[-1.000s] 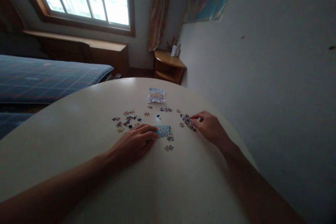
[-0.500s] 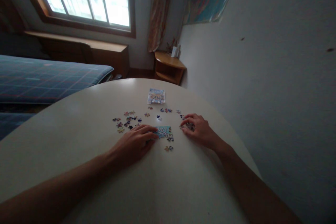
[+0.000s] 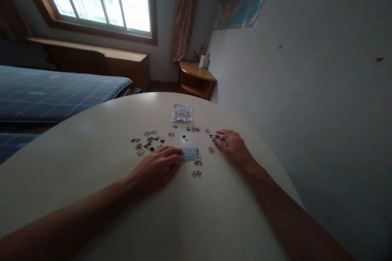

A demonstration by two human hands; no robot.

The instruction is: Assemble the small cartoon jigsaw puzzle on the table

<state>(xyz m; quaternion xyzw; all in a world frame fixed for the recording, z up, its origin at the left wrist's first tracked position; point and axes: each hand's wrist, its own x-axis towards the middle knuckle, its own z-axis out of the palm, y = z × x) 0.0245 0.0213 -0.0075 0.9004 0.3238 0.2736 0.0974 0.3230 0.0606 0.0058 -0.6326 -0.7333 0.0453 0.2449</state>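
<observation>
My left hand (image 3: 163,163) lies over the left side of a joined section of jigsaw puzzle (image 3: 190,153), its fingers stretched out and touching it. The section is turquoise with white line drawing, and its left part is hidden under my fingers. On the right, my right hand (image 3: 232,147) is open, thumb and fingers apart around a cluster of loose puzzle pieces (image 3: 215,138). A single puzzle piece (image 3: 211,150) lies just left of that thumb. Two pieces (image 3: 196,173) sit below the joined section.
More loose pieces (image 3: 150,142) are scattered left of the section. A small printed packet (image 3: 181,113) lies toward the far edge of the round white table (image 3: 122,118). Beyond stand a plaid mattress (image 3: 61,94) and a wooden corner shelf (image 3: 197,71); a wall (image 3: 306,102) runs along the right.
My right hand has shifted slightly right and up over the cluster, and its thumb has come away from a puzzle piece that now lies uncovered. My left hand stays in place.
</observation>
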